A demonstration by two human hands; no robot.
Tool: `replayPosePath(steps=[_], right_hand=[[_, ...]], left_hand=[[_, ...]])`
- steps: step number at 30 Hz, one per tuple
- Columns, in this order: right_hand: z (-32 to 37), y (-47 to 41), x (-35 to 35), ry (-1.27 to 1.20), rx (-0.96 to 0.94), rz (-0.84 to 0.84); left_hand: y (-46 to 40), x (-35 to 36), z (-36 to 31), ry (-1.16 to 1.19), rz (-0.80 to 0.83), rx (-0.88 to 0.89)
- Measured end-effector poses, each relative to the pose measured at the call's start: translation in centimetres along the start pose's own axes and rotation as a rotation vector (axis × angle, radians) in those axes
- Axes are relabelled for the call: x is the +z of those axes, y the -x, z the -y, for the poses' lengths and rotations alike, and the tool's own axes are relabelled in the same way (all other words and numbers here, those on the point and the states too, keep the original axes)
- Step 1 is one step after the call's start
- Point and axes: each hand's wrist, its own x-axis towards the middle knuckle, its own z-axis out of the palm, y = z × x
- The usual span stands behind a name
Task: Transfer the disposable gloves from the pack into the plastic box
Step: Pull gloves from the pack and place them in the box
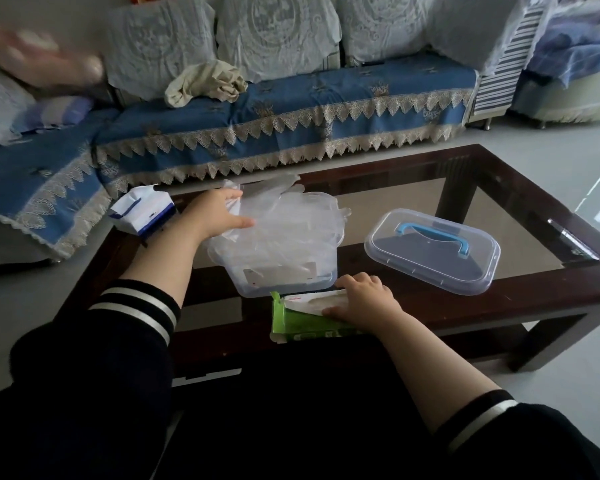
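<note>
A loose bunch of clear disposable gloves (284, 216) lies across the open top of the clear plastic box (281, 271), some glove ends hanging past its far rim. The box stands on the near part of the glass tabletop (412, 199). The left hand (219, 213) reaches over the box from the left, its fingers (238, 221) curled into the bunch and pinching the gloves at its left edge. Just in front of the box, at the tabletop's near edge, lies the green glove pack (302, 323) with its top torn open; the right hand (364, 299) rests on it, fingers bent down over its right end and holding it. To the right of the box sits its clear lid (433, 251) with a blue handle, apart from the box. At the far left corner of the tabletop lies a white and blue packet (142, 211). Behind the tabletop stands a sofa (291, 109) under a blue, lace-trimmed cover.
</note>
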Motion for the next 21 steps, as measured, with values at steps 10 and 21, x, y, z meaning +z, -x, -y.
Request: replayPosePath(steps=[10,21], right_hand=[[0.9,-0.1,0.0,-0.122,-0.057,0.021],[1.6,-0.6,1.2,-0.144,-0.129,-0.169]], left_hand=[[1.4,-0.3,0.9,-0.212,-0.093,-0.009],[11.4,7.3,-3.8,-0.219,-0.426,0.806]])
